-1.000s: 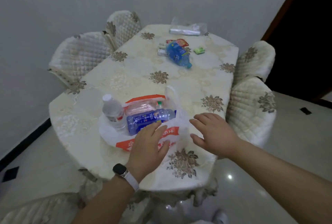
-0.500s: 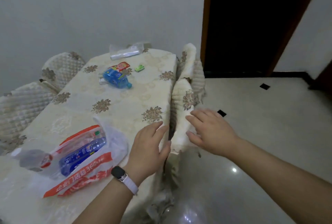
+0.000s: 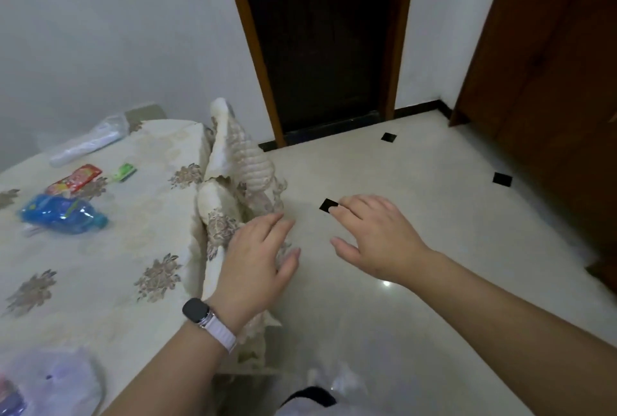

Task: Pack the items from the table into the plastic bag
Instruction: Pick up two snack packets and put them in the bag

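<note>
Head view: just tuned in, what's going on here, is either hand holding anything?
Neither hand holds anything. The left hand and right hand hang open beside the table, over a chair and the floor. The plastic bag sits blurred at the table's near corner, mostly out of frame. A blue bottle, a red packet and a small green item lie at the far end, not yet packed.

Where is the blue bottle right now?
The blue bottle lies on its side on the table, at the left of the head view, just nearer the camera than the red packet, cap pointing right.
</note>
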Demonstrator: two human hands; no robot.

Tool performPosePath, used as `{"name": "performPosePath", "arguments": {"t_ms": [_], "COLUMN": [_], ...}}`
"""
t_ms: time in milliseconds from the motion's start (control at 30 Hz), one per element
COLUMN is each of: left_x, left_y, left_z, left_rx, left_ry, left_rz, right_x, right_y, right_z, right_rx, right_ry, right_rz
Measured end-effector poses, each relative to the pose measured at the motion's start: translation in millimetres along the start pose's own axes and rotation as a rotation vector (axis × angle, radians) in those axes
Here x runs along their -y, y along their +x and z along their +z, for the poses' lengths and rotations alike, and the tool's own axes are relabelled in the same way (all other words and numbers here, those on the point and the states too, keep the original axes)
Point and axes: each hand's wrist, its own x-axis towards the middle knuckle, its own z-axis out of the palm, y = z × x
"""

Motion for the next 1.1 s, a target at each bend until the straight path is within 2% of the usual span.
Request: {"name": "performPosePath", "arguments": {"t_ms": [267,567,867,1100], "left_x": [37,122,190,234], "left_y": [110,250,350,426], "left_z": [73,127,141,166], "left_rx": [-0.038,-0.023,-0.065,0.011], "left_ry": [-0.081,-0.147,-0.135,-0.022], "left_rz": [0.069,0.099,0.049,-0.024], "right_x": [-76,-138,-181,-246], "right_y": [64,217,334,425], "right_z": [19,29,60,92], "right_rx": [0.037,0.191,0.171,0.159], "right_ry": [-0.096,-0.236,-0.189,-0.118], "right_rz": [0.085,0.117,0.096,0.044]}}
